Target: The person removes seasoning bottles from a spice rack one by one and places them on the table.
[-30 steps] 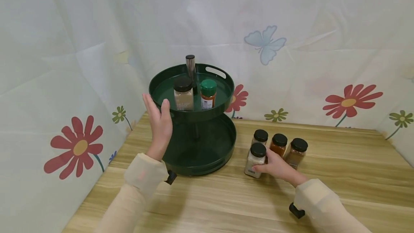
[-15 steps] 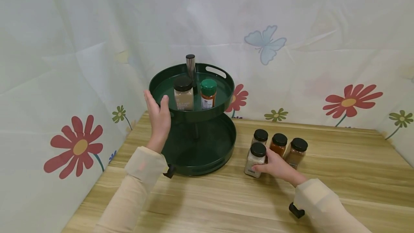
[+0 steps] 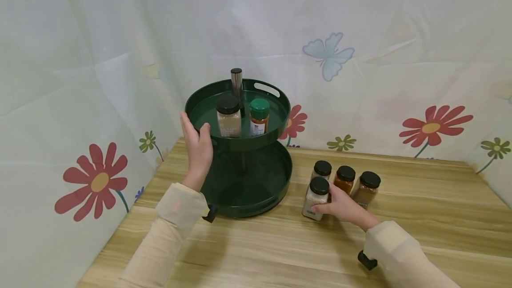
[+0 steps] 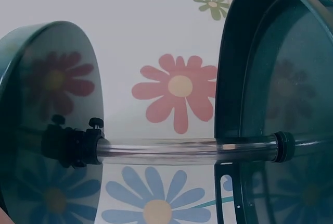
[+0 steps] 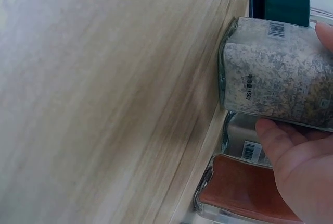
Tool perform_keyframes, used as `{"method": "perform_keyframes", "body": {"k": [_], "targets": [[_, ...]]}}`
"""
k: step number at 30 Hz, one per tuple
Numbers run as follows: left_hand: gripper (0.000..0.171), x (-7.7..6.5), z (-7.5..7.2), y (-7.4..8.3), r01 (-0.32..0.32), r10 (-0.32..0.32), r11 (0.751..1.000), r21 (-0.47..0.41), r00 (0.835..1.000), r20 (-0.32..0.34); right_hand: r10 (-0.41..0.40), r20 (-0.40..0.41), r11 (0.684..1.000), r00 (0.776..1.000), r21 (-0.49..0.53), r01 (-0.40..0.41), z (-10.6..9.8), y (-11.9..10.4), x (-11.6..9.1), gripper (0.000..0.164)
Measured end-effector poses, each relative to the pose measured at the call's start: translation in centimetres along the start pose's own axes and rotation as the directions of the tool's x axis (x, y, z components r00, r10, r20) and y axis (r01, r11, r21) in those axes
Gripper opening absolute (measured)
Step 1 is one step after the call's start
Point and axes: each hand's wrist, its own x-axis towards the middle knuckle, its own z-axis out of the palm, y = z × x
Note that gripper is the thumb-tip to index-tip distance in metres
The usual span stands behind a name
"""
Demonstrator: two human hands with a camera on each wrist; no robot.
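Note:
My left hand (image 3: 198,150), fingers straight and thumb raised, lies against the left rim of the upper tier of a dark green two-tier round tray (image 3: 248,143). On that tier stand a black-capped jar of beige seasoning (image 3: 229,123) and a green-capped spice jar (image 3: 258,121) with reddish contents. My right hand (image 3: 342,206) grips a square black-capped seasoning jar (image 3: 314,203) by its sides, near the table. Pale, speckled grains fill this jar (image 5: 276,70) in the right wrist view. The left wrist view shows the metal post (image 4: 156,151) between the tiers.
Behind the held jar stand a pale jar (image 3: 322,169), a red-brown spice jar (image 3: 345,179) and a brown spice jar (image 3: 366,189), all black-capped, on the wooden table (image 3: 272,252). A flowered white sheet (image 3: 380,79) hangs behind. The tray's metal handle post (image 3: 237,83) rises above the upper tier.
My left hand has shifted slightly right and up along the upper tier's rim. Both jars on that tier sit very slightly further right. My right hand and its jar have hardly moved.

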Motion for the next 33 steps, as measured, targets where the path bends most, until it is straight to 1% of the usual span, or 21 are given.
{"method": "perform_keyframes", "body": {"k": [3, 6, 13, 20, 23, 27, 31, 33], "targets": [[0.068, -0.2, 0.0, 0.0, -0.011, 0.011, 1.0, 0.012, 1.0, 0.006, -0.012, 0.01, 1.0, 1.0, 0.0, 0.012, -0.1, 0.0, -0.1, 0.061], [0.07, -0.4, 0.1, 0.0, -0.016, 0.016, 1.0, 0.018, 1.0, 0.009, -0.007, 0.009, 1.0, 1.0, -0.007, 0.007, -0.2, -0.3, -0.1, 0.061], [0.07, -0.8, 0.2, -0.1, -0.028, 0.028, 0.999, 0.027, 1.0, 0.0, 0.037, -0.012, 0.997, 0.999, -0.063, -0.038, -0.7, -1.4, -0.1, 0.065], [0.071, -1.1, 0.3, -0.1, -0.048, 0.048, 0.998, 0.03, 0.999, -0.002, 0.088, -0.012, 0.995, 0.996, -0.052, -0.088, -1.3, -2.3, 0.1, 0.072], [0.071, -1.2, 0.4, -0.1, -0.049, 0.049, 0.998, 0.029, 0.999, -0.001, 0.072, -0.021, 0.996, 0.997, -0.056, -0.073, -1.5, -2.6, 0.4, 0.066], [0.071, -1.3, 0.4, -0.1, -0.045, 0.045, 0.999, 0.029, 0.999, -0.002, 0.01, -0.04, 0.998, 0.999, -0.065, -0.013, -1.7, -3.3, 0.7, 0.057], [0.07, -1.4, 0.5, -0.1, -0.041, 0.041, 0.999, 0.034, 0.999, -0.007, -0.051, -0.049, 0.995, 0.998, -0.088, 0.047, -2.0, -4.0, 0.9, 0.054], [0.07, -1.4, 0.6, -0.1, -0.04, 0.04, 0.999, 0.034, 0.999, -0.01, -0.067, -0.046, 0.994, 0.997, -0.089, 0.063, -2.1, -4.4, 1.0, 0.054]]}}
